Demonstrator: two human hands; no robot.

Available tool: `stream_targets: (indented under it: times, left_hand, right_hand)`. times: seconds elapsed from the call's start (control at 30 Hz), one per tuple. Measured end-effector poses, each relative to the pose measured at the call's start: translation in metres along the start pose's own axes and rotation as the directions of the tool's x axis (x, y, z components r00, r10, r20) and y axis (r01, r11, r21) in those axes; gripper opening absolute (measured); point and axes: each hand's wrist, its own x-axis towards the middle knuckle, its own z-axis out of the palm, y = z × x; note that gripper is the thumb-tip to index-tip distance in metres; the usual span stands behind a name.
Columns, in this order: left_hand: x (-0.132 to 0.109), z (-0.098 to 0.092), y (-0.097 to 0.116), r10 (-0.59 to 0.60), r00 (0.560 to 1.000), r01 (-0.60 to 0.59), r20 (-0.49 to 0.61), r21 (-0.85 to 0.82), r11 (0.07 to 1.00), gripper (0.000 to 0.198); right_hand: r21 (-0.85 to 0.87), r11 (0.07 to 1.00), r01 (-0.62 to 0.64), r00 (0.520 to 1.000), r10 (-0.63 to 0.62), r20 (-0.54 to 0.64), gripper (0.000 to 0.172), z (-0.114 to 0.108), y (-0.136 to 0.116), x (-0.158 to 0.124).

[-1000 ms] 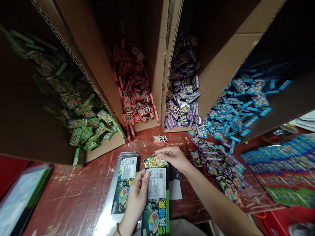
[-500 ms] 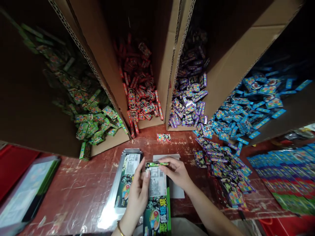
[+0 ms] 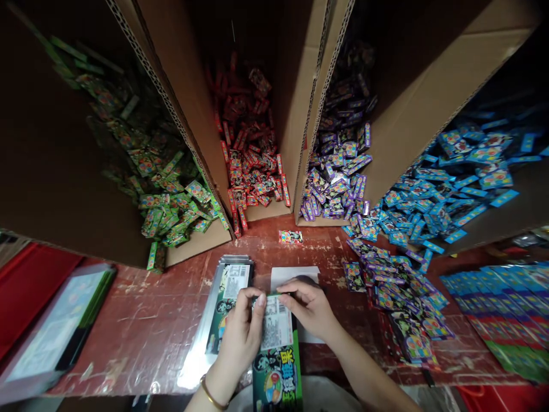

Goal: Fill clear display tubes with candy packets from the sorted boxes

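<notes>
Fingers of the left hand (image 3: 241, 332) pinch the upper-left edge of the green-black package (image 3: 277, 360), lower centre of frame, the right hand's (image 3: 311, 309) curl at its top edge, grip unclear; presumably light, smooth, crushable card, it suits side-edge holding.

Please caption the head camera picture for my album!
Left hand holds a green packet, right hand at its top, before boxes of small packs.

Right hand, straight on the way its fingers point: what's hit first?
Likely the bare left hand, whose thumb lies across the top of the flat, dark-green printed packet. The right hand is at that packet's top edge, pointing leftward; exact depth is unclear from one view.
</notes>
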Motion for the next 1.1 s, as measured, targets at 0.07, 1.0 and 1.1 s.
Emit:
stream_targets:
  times: [0.07,1.0,1.1]
  left_hand:
    - [0.000,0.000,-0.001,-0.014,1.000,0.014,-0.009,-0.017,1.000,0.015]
    - [0.020,0.022,-0.005,-0.127,0.992,0.126,0.012,-0.261,0.957,0.017]
    - [0.011,0.029,-0.007,-0.059,0.998,0.054,-0.027,-0.160,0.986,0.014]
  right_hand:
    - [0.025,0.999,-0.032,0.999,0.032,-0.021,0.018,0.001,0.002,-0.003]
    - [0.080,0.976,-0.202,0.964,0.213,-0.161,0.013,-0.003,0.011,0.007]
    - [-0.096,0.995,-0.011,0.966,-0.014,-0.257,0.009,0.007,0.014,-0.005]
